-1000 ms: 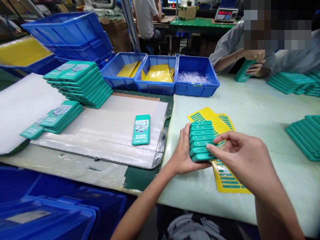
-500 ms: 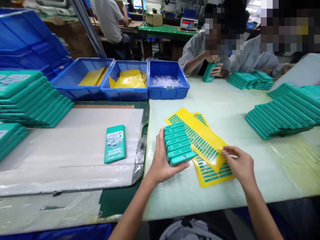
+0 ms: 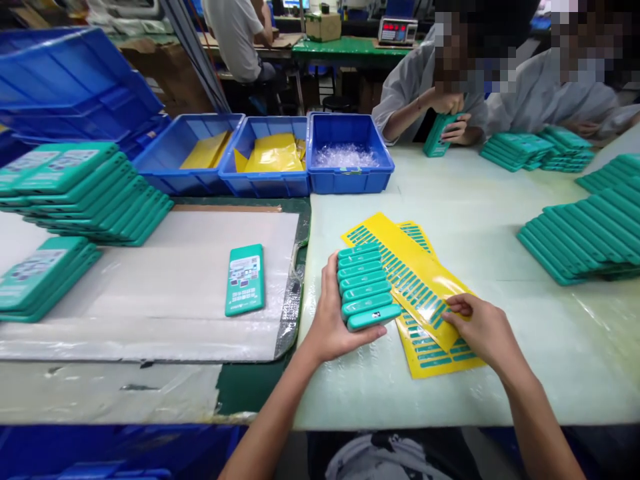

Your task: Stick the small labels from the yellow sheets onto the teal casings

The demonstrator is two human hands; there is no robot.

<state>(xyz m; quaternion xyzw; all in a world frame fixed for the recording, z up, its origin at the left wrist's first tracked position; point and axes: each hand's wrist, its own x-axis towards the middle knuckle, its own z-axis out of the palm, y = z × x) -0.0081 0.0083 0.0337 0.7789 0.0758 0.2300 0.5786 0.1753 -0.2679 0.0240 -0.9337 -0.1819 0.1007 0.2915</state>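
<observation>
My left hand is wrapped round a stack of several green power banks, their narrow ends turned towards me. A small dark-and-white opening shows on the end of the lowest one. My right hand has thumb and fingers pinched at the lower right part of a yellow sticker sheet bearing rows of narrow teal strips. Whether a single strip is between the fingertips is too small to tell. Beneath lies a second yellow sheet, partly covered. One power bank lies face up on the white board to the left.
Stacks of green power banks stand at left and right. Blue bins hold yellow sheets and clear small pieces. Across the table, a co-worker's hands hold a green power bank; another person sits beside.
The camera view has shifted, so the scene sits further right. My right fingertips have moved slightly inward over the sticker sheet. My left hand keeps its hold on the stack.
</observation>
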